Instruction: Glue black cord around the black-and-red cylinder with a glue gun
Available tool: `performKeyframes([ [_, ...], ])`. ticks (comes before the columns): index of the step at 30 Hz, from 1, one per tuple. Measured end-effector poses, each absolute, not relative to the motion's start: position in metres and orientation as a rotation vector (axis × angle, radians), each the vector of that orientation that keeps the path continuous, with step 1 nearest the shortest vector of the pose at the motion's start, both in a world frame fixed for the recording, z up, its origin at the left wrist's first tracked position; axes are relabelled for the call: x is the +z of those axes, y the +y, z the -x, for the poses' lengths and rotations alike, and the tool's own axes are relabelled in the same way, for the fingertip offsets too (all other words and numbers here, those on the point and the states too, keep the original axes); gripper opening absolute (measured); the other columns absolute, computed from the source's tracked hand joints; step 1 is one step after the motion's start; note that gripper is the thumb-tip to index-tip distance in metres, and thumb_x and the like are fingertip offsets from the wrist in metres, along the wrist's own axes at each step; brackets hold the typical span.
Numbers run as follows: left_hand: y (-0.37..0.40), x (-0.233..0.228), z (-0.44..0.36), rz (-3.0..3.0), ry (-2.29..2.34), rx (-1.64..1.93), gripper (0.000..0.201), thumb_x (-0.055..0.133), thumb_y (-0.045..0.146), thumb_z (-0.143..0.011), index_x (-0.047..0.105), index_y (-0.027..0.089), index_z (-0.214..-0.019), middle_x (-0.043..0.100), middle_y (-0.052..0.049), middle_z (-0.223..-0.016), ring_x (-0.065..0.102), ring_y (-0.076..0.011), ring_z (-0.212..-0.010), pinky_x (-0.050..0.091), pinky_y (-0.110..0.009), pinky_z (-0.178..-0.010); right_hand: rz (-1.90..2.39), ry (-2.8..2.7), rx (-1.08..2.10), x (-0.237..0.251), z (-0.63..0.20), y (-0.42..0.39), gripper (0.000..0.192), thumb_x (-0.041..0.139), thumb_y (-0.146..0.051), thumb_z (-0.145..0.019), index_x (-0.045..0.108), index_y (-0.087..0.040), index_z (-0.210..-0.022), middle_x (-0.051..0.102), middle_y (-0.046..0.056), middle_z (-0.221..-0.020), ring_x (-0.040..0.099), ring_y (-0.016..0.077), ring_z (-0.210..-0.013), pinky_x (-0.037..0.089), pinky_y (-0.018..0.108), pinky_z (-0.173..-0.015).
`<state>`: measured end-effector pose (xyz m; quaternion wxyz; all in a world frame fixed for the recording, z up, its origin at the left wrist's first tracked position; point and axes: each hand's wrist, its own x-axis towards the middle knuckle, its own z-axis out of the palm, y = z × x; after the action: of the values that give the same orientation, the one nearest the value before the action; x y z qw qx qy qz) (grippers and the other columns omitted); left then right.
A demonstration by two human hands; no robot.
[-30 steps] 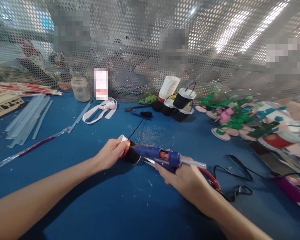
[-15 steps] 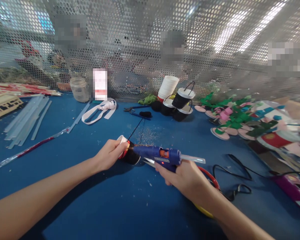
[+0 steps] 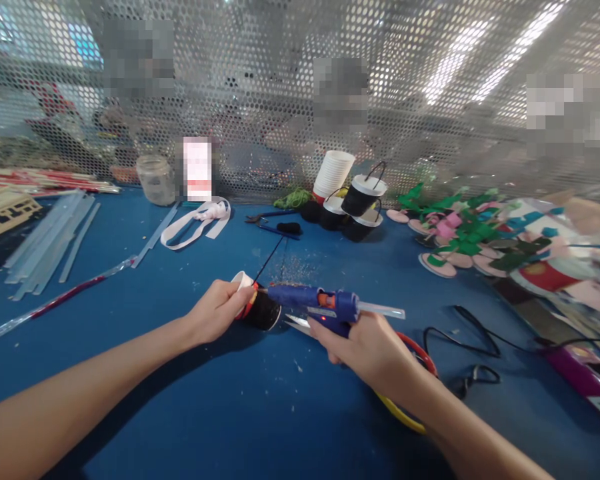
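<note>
The left hand (image 3: 219,308) is gripping a light, crushable-looking black cup (image 3: 261,311) by its rim, just left of the glue gun (image 3: 314,304) the right hand (image 3: 365,347) is clasping.

Person's body, head view. Two forearms in frame, both bare from the lower edge of the picture up to the wrists; no sleeve, cuff or glove is worn on either. Left hand (image 3: 219,311): bare, no ring, watch, strap or bracelet visible on hand or wrist. Right hand (image 3: 367,350): bare likewise, no jewellery or wrist covering visible. Fingers (image 3: 230,297) uncovered, slender; nails too small to judge for polish. No markings, tattoos, plasters or bandages can be made out on either forearm. Upper arms, shoulders and clothing lie outside the frame.
</note>
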<state>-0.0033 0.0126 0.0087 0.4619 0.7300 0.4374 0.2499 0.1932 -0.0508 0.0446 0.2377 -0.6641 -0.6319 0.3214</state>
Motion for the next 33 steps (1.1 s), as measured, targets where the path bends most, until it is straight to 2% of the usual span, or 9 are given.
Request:
performKeyframes([
  [3, 0.013, 0.009, 0.003, -1.801, 1.080, 0.617, 0.040, 0.029, 0.041, -0.078, 0.033, 0.015, -0.048, 0.026, 0.005, -0.047, 0.024, -0.0055, -0.045, 0.019, -0.020, -0.042, 1.774, -1.750, 0.915, 0.045, -0.193, -0.052, 0.019, 0.048, -0.033, -0.067, 0.051, -0.016, -0.057, 0.051, -0.002, -0.036, 0.050, 0.0112, -0.033, 0.039, 0.019, -0.034],
  [7, 0.013, 0.009, 0.002, -1.787, 1.099, 0.621, 0.039, 0.029, 0.040, -0.077, 0.032, 0.015, -0.048, 0.025, 0.005, -0.048, 0.023, -0.0056, -0.046, 0.019, -0.020, -0.043, 1.800, -1.758, 0.868, 0.043, -0.193, -0.052, 0.019, 0.048, -0.032, -0.067, 0.046, -0.018, -0.054, 0.047, -0.003, -0.034, 0.046, 0.0105, -0.029, 0.034, 0.019, -0.030],
  [13, 0.012, 0.012, -0.001, -1.705, 1.115, 0.635, 0.035, 0.033, 0.037, -0.075, 0.032, 0.015, -0.048, 0.025, 0.005, -0.047, 0.022, -0.0061, -0.046, 0.018, -0.020, -0.042, 1.580, -1.948, 0.685, 0.042, -0.194, -0.057, 0.009, 0.045, -0.022, -0.069, 0.045, -0.019, -0.061, 0.051, -0.002, -0.050, 0.045, 0.0087, -0.040, 0.035, 0.019, -0.039],
  [19, 0.011, 0.012, -0.003, -1.601, 1.107, 0.683, 0.033, 0.033, 0.036, -0.073, 0.032, 0.016, -0.047, 0.024, 0.005, -0.047, 0.022, -0.0061, -0.045, 0.018, -0.020, -0.043, 1.536, -2.089, 0.557, 0.043, -0.190, -0.065, 0.006, 0.044, -0.017, -0.069, 0.045, -0.020, -0.063, 0.045, -0.005, -0.049, 0.037, 0.0078, -0.039, 0.031, 0.019, -0.039],
  [33, 0.010, 0.014, -0.005, -1.579, 1.126, 0.673, 0.033, 0.031, 0.034, -0.074, 0.037, 0.014, -0.048, 0.027, 0.006, -0.046, 0.023, -0.0060, -0.046, 0.022, -0.020, -0.043, 1.522, -2.194, 0.428, 0.043, -0.189, -0.067, 0.008, 0.042, -0.013, -0.067, 0.045, -0.019, -0.062, 0.046, -0.005, -0.050, 0.037, 0.0071, -0.039, 0.029, 0.018, -0.038],
])
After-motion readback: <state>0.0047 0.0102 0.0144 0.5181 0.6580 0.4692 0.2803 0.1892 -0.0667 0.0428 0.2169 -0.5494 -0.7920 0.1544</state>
